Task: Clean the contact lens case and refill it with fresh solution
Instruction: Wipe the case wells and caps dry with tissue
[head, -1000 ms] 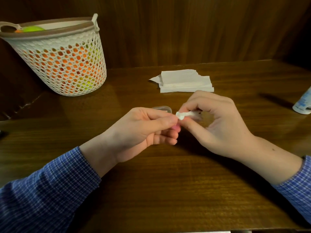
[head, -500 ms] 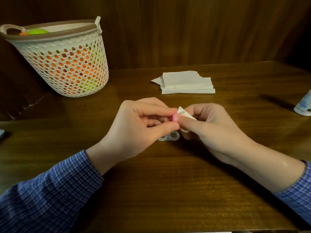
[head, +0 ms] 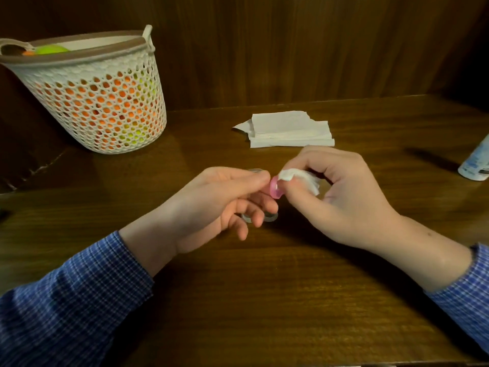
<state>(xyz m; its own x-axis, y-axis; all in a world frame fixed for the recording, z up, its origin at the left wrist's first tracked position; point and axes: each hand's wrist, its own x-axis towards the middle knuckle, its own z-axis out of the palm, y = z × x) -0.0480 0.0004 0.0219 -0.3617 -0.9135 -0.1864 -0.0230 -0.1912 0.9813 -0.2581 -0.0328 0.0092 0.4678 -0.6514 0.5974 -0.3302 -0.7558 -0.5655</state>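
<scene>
My left hand (head: pixel 225 205) pinches a small pink lens-case cap (head: pixel 276 188) between thumb and fingers. My right hand (head: pixel 336 197) holds a crumpled white tissue (head: pixel 299 177) and presses one corner of it against the cap. The clear lens case base (head: pixel 270 218) lies on the wooden table under my left fingers, mostly hidden. Behind my left thumb another clear piece (head: pixel 254 170) peeks out; what it is I cannot tell. A white solution bottle (head: pixel 476 165) stands at the right edge, cut off by the frame.
A stack of folded white tissues (head: pixel 288 129) lies behind my hands. A white mesh basket (head: pixel 90 102) with orange and green things inside stands at the back left. A dark wood wall closes the table's far side.
Both hands have drawn slightly apart and risen a little. The pink cap now shows between them, and the tissue has shifted with my right fingers against it.
</scene>
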